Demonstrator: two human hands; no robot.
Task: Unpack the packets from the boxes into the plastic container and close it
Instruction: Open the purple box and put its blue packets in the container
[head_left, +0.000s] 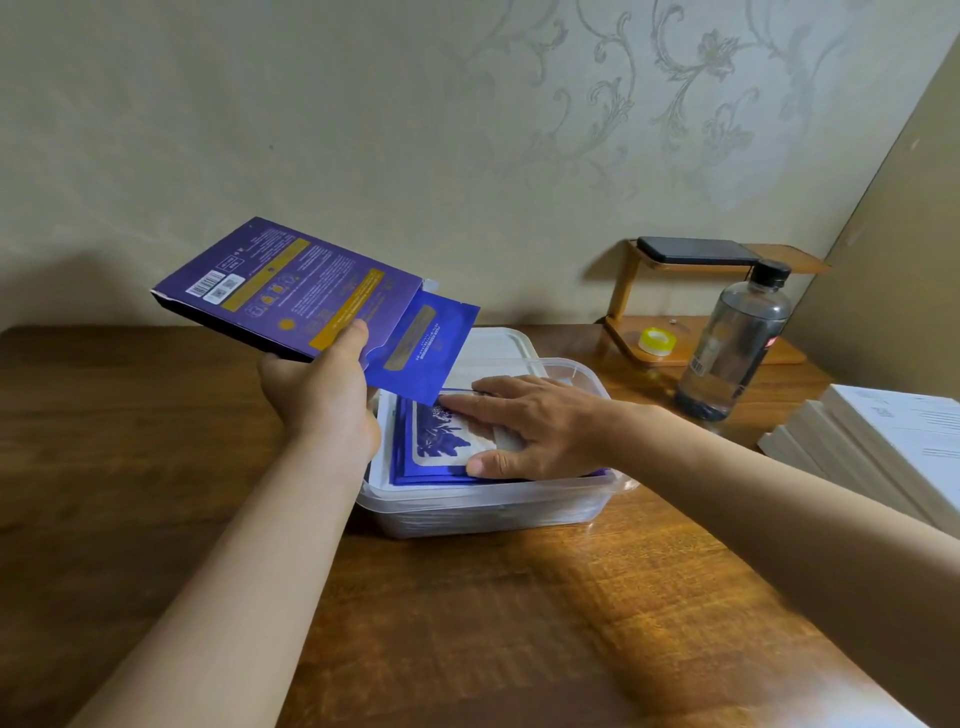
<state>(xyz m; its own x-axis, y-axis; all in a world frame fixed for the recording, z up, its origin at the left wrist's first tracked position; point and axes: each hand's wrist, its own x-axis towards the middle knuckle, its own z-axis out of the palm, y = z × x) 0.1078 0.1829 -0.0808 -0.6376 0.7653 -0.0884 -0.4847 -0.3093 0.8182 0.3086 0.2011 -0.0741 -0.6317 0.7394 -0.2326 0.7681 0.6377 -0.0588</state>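
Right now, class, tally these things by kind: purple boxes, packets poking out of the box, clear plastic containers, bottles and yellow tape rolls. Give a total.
purple box: 1
packet poking out of the box: 1
clear plastic container: 1
bottle: 1
yellow tape roll: 1
Total: 5

Single head-worn view, forward and down, close over the table (130, 441).

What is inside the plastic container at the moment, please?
The plastic container holds a stack of blue packets, the right hand resting flat on top. How many lie beneath is hidden.
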